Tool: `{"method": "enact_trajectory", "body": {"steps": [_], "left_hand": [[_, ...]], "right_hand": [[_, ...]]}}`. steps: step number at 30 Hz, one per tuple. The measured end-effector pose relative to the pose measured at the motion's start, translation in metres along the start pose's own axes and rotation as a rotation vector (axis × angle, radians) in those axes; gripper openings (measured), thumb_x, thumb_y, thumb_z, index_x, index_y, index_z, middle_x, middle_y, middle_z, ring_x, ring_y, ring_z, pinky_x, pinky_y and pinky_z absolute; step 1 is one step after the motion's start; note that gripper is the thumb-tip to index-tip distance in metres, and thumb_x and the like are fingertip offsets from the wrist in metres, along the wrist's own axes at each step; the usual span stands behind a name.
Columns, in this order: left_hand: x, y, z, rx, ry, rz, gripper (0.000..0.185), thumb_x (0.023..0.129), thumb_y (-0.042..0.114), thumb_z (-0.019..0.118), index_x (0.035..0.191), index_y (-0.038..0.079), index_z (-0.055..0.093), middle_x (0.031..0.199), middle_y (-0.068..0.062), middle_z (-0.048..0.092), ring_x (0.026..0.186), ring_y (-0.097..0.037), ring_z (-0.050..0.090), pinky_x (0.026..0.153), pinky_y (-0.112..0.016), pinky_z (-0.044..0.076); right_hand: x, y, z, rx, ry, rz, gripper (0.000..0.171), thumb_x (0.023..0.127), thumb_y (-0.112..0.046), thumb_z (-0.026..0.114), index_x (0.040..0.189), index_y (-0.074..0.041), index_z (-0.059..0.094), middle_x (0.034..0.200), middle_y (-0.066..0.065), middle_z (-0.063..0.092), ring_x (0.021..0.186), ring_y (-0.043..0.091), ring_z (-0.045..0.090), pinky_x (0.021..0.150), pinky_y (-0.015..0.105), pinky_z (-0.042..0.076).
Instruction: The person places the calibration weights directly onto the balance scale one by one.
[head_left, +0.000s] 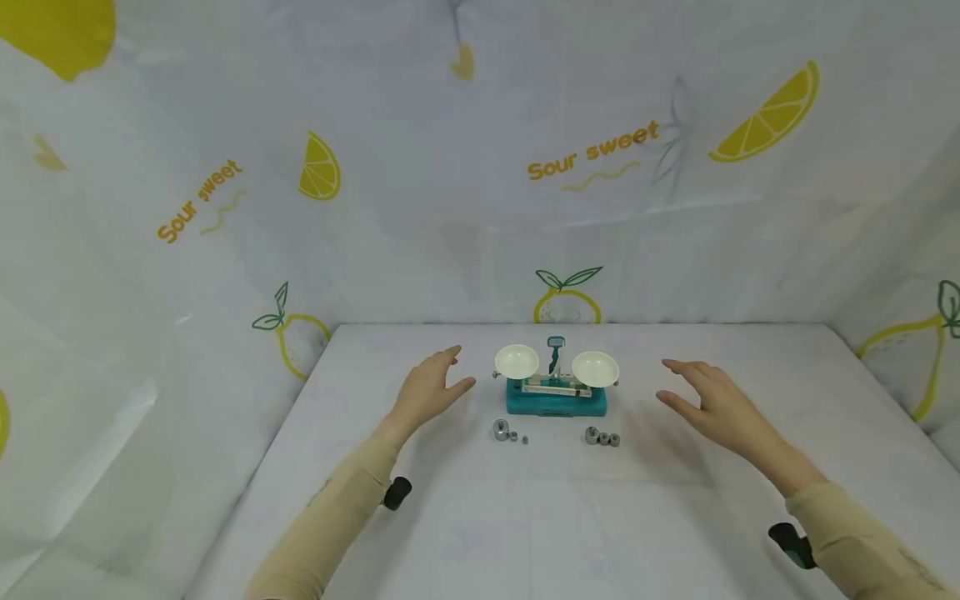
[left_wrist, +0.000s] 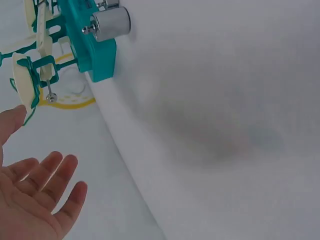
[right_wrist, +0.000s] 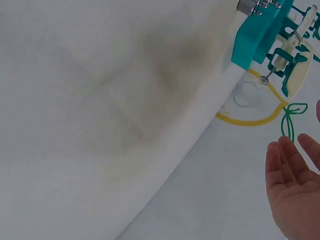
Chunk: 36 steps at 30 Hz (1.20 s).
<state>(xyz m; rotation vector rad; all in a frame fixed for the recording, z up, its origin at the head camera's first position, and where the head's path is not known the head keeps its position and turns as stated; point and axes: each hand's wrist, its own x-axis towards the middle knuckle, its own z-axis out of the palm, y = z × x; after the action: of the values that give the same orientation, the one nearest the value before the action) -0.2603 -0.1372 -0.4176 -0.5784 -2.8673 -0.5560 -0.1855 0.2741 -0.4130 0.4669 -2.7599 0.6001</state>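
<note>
A teal balance scale point(head_left: 557, 403) stands on the white table, with a white left pan point(head_left: 517, 361) and a white right pan point(head_left: 596, 368). The right pan sits slightly lower. In front of it stand two groups of metal weights: a large one point(head_left: 501, 429) with two smaller ones at left, and a medium one point(head_left: 592, 435) with two smaller ones at right. My left hand point(head_left: 426, 389) hovers left of the scale, fingers extended and nothing held. To the right, my right hand point(head_left: 716, 406) also holds nothing, its fingers reaching toward the scale without touching it.
The table point(head_left: 480, 517) is covered in white cloth. Behind it hangs a white curtain point(head_left: 450, 242) printed with lemons and lettering, which also runs along both sides. A dark band piece point(head_left: 397, 493) shows at the left wrist, another point(head_left: 792, 545) at the right.
</note>
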Motion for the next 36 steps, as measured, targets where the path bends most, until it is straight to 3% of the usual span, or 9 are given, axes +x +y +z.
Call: {"method": "enact_trajectory", "body": {"steps": [3,7,15,19,24,29,32,36], "left_hand": [[0.007,0.009,0.006,-0.219,-0.102,-0.066,0.064,0.088,0.036,0.063,0.139,0.005,0.04,0.125,-0.015,0.058,0.106,-0.028,0.06,0.087,-0.043,0.051],[0.019,0.013,0.022,-0.421,-0.207,-0.119,0.066,0.086,0.029,0.066,0.14,0.004,0.037,0.129,-0.016,0.055,0.106,-0.028,0.06,0.084,-0.039,0.052],[0.029,0.013,0.055,-0.662,-0.317,-0.208,0.065,0.082,0.025,0.07,0.139,0.011,0.041,0.134,-0.015,0.05,0.108,-0.029,0.058,0.084,-0.036,0.052],[0.03,0.012,0.066,-0.707,-0.341,-0.218,0.064,0.08,0.026,0.071,0.136,0.01,0.044,0.137,-0.013,0.048,0.103,-0.027,0.06,0.082,-0.035,0.052],[0.031,0.012,0.077,-0.688,-0.343,-0.248,0.064,0.079,0.028,0.072,0.135,0.01,0.046,0.142,-0.011,0.045,0.106,-0.025,0.058,0.088,-0.038,0.05],[0.034,0.015,0.081,-0.687,-0.347,-0.269,0.066,0.079,0.025,0.073,0.136,0.008,0.045,0.143,-0.013,0.043,0.084,-0.016,0.059,0.077,-0.03,0.051],[0.034,0.015,0.083,-0.693,-0.349,-0.279,0.066,0.079,0.024,0.073,0.136,0.008,0.045,0.144,-0.013,0.042,0.09,-0.02,0.06,0.081,-0.033,0.051],[0.035,0.014,0.083,-0.689,-0.35,-0.281,0.065,0.08,0.025,0.073,0.136,0.009,0.045,0.146,-0.012,0.041,0.119,-0.031,0.053,0.097,-0.044,0.045]], "right_hand": [[0.005,-0.006,0.004,0.107,-0.07,0.034,0.049,0.09,-0.029,0.061,0.126,0.003,0.051,0.118,0.023,0.057,0.103,0.039,0.056,0.082,0.052,0.049],[0.009,-0.012,0.014,0.183,-0.137,0.055,0.045,0.089,-0.028,0.063,0.123,0.001,0.055,0.112,0.018,0.06,0.096,0.031,0.06,0.078,0.043,0.053],[0.015,-0.014,0.035,0.283,-0.278,0.087,0.039,0.087,-0.024,0.065,0.116,0.002,0.06,0.104,0.017,0.064,0.086,0.02,0.059,0.073,0.034,0.05],[0.015,-0.013,0.044,0.306,-0.355,0.108,0.033,0.085,-0.019,0.066,0.111,0.0,0.062,0.093,0.007,0.063,0.081,0.014,0.055,0.067,0.026,0.047],[0.016,-0.014,0.052,0.326,-0.441,0.101,0.027,0.083,-0.014,0.066,0.106,-0.001,0.063,0.084,0.0,0.06,0.077,0.012,0.051,0.063,0.022,0.044],[0.017,-0.015,0.059,0.345,-0.493,0.114,0.024,0.08,-0.015,0.069,0.1,-0.004,0.064,0.078,-0.002,0.057,0.071,0.01,0.048,0.06,0.021,0.041],[0.017,-0.014,0.064,0.349,-0.515,0.114,0.023,0.08,-0.015,0.07,0.099,-0.004,0.064,0.074,-0.002,0.055,0.068,0.009,0.047,0.058,0.021,0.041],[0.018,-0.014,0.069,0.334,-0.517,0.115,0.018,0.081,-0.012,0.069,0.096,-0.004,0.064,0.074,-0.002,0.057,0.068,0.009,0.048,0.059,0.021,0.042]]}}
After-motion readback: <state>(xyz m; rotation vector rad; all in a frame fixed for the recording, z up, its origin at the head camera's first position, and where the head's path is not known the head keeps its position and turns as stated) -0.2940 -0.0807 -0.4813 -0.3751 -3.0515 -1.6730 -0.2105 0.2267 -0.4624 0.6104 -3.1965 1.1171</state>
